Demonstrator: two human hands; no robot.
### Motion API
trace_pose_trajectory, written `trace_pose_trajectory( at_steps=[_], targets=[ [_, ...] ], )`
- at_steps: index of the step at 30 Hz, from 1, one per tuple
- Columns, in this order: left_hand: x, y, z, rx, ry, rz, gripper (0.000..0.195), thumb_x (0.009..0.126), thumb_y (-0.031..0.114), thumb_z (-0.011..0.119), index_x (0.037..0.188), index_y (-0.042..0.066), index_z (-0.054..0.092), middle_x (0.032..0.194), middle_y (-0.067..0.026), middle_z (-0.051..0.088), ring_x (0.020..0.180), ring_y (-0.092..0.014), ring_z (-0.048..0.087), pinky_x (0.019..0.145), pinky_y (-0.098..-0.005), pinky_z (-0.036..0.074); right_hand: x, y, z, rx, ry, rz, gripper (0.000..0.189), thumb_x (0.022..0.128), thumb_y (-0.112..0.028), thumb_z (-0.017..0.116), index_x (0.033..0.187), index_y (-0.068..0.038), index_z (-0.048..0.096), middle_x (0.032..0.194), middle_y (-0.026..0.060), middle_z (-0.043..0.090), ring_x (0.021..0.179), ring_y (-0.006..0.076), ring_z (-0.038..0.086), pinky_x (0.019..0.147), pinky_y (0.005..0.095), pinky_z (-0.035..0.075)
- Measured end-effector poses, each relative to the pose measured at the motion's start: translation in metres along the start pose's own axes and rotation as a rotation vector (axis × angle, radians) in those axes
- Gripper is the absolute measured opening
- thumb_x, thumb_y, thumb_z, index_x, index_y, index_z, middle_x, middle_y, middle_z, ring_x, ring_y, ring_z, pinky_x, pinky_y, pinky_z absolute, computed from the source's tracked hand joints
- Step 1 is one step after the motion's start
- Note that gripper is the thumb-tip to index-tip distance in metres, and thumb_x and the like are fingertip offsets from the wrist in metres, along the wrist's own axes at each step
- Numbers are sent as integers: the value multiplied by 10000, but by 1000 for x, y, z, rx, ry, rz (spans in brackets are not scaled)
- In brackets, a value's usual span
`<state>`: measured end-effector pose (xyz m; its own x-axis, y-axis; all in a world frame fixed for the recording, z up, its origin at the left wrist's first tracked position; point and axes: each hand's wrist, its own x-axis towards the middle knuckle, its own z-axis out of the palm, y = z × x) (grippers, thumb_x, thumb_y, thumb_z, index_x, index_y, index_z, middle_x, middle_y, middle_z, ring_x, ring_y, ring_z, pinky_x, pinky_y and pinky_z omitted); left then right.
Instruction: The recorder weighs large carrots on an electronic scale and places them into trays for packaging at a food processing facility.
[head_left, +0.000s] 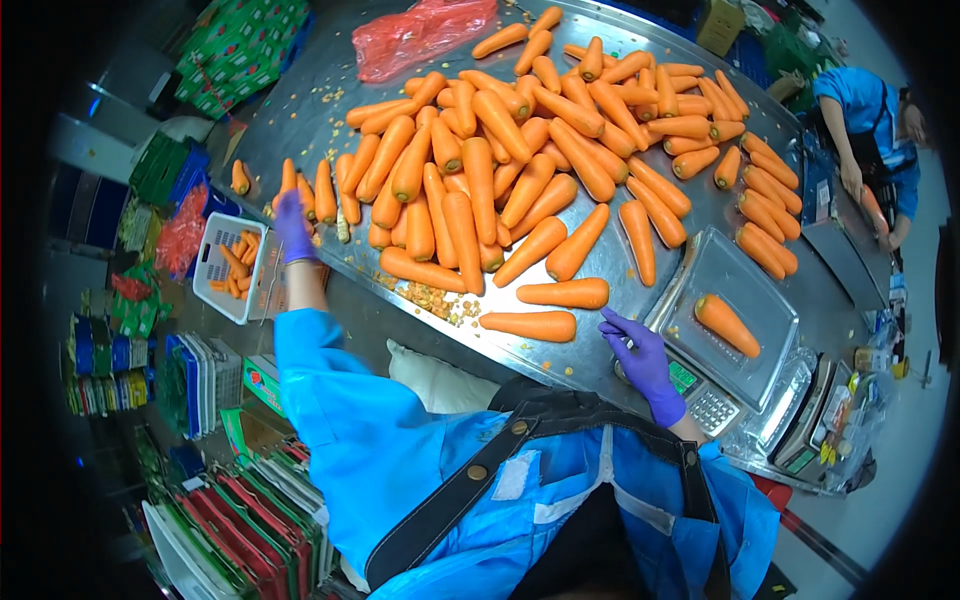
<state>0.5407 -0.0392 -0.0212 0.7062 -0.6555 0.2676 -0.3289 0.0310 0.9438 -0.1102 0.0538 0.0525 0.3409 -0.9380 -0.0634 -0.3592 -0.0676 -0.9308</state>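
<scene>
My left hand (295, 229), in a purple glove, reaches to the left edge of the metal table (360, 259). Its fingers are at a small carrot (289, 174); whether they grip it is hidden. Next to them lie more carrots and a thin pale root (343, 226). My right hand (643, 365), also gloved, hovers between the near carrots and a digital scale (712, 409), holding nothing, fingers somewhat apart. Just beyond its fingertips lies a carrot (562, 293). One carrot (726, 325) rests on the scale's clear plastic tray (776, 337). A large heap of carrots (480, 165) covers the middle.
Left below the table stands a white crate (217, 292) with carrot pieces. Trimmings (431, 298) lie along the near edge. A red plastic bag (420, 37) is at the far side. To the right, a co-worker (862, 112) handles a carrot beside a metal machine (840, 217).
</scene>
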Motion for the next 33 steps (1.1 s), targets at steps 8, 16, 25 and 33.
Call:
trace_pose_trajectory(
  at_steps=[8, 16, 25, 33],
  targets=[
    [-124, 154, 270, 534, -655, 901, 527, 691, 49, 589, 1210, 116, 519, 1228, -101, 514, 1159, -290, 456, 1001, -408, 330, -6, -4, -8, -116, 101, -19, 403, 806, -42, 610, 1203, -95, 559, 934, 71, 662, 840, 170, 632, 752, 272, 481],
    [-119, 170, 330, 793, -827, 902, 411, 738, 85, 622, 1144, 118, 565, 1109, -77, 588, 1028, -282, 557, 894, -383, 433, -40, 15, -38, -118, 267, 42, 359, 832, -41, 572, 1189, -66, 566, 947, 83, 664, 848, 151, 632, 752, 284, 484],
    [-295, 313, 363, -527, -1099, -223, 316, 899, 184, 544, 1148, -11, 541, 1082, -72, 585, 992, -130, 544, 834, -248, 441, -62, 39, -93, -104, 631, -31, 311, 827, -76, 586, 1138, -68, 596, 894, 96, 659, 760, 216, 626, 719, 312, 488],
    [-473, 299, 393, -688, -1297, -897, 329, 831, 164, 635, 1121, 34, 548, 1047, -58, 596, 1000, -182, 572, 870, -308, 464, -119, 61, -144, 69, 1135, 139, 375, 846, -58, 586, 1216, -32, 528, 1002, 86, 621, 911, 132, 592, 834, 270, 465]
  ],
)
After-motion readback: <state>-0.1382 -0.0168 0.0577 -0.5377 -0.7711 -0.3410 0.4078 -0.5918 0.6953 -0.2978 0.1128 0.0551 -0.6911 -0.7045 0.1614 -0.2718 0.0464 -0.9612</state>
